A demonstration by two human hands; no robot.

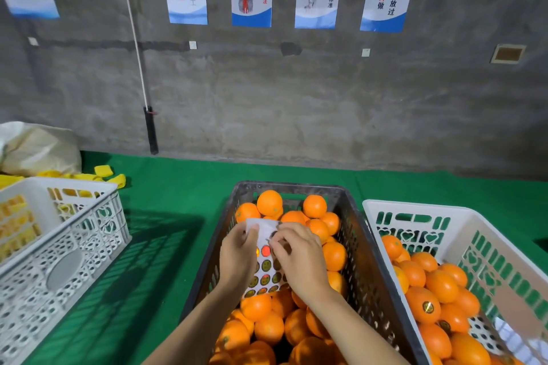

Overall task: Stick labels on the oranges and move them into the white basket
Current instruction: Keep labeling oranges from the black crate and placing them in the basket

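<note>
You hold the label sheet (266, 264) over the dark crate (360, 234) of unlabelled oranges (269, 202). Your left hand (237, 258) grips the sheet's left edge, fingers curled round it with the thumb on top near the upper corner. Your right hand (299, 258) sits over the sheet's right side, its fingers pressed together and pinching at a sticker near the upper rows; whether one has already lifted free I cannot tell, since your knuckles hide the spot.

The step in hand looks like peeling one label. Keep the left grip firm and the sheet slightly bent back, so that a sticker edge stands up for your nail to catch. Peel slowly along the backing and hold the label by its rim alone, or the glue may foul on your skin and the label may curl onto itself.

The upper rows appear empty, so work from the next full row down. Then press the label flat onto the smooth cheek of an orange in the dark crate, away from the stem.

The white basket (462, 216) stands just beside the crate on your right on the green surface (178, 187), and it holds labelled oranges (422, 304) already. Set each fruit in gently, label up, rather than dropping it.
</note>
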